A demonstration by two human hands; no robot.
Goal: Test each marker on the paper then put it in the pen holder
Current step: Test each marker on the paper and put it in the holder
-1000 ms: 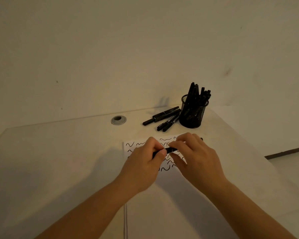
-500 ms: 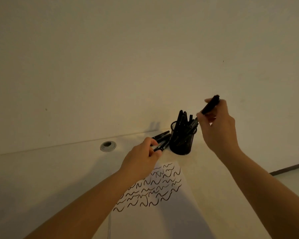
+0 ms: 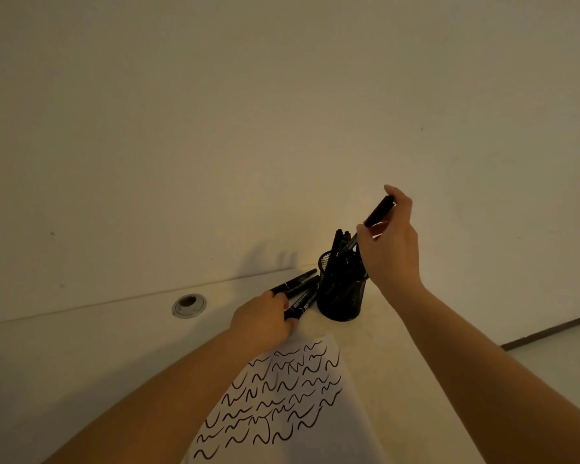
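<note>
My right hand [image 3: 390, 244] pinches a black marker [image 3: 379, 211] and holds it tilted above the black mesh pen holder [image 3: 340, 299], its lower end among the several markers standing there. My left hand [image 3: 263, 319] reaches to the loose black markers [image 3: 298, 285] lying on the table left of the holder, and its fingers close around one of them [image 3: 300, 304]. The white paper [image 3: 282, 403] lies nearer me, covered in rows of black wavy test lines.
A round metal cable grommet [image 3: 189, 305] is set in the white table [image 3: 81, 356] to the left. A plain wall rises straight behind the table's far edge. The table's right edge drops to the floor [image 3: 566, 349].
Both hands left the paper; my right hand carried the marker up to the pen holder and lowered it in. My left hand reached to the loose markers and took hold of one.
</note>
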